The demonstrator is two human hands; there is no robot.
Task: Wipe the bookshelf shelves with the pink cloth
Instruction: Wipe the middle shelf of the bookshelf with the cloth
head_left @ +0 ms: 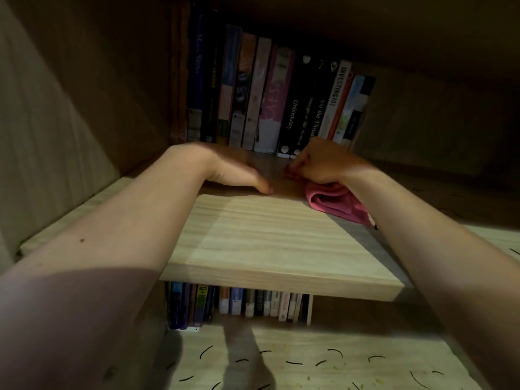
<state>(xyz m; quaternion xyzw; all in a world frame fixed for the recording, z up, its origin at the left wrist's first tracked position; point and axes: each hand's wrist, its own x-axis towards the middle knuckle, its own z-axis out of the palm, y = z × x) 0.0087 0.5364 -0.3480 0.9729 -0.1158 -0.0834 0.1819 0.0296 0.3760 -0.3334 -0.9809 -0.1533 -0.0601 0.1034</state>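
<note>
On my feed I see a row of upright books [270,97] packed spine-out in deep shadow; a white spine [336,99] reading INVESTING 101 stands near its right end, a pink spine [274,108] near the middle. A second, lower row of books [239,304] shows underneath. Below, the pale floor [281,342] carries scattered short black curved marks
</note>
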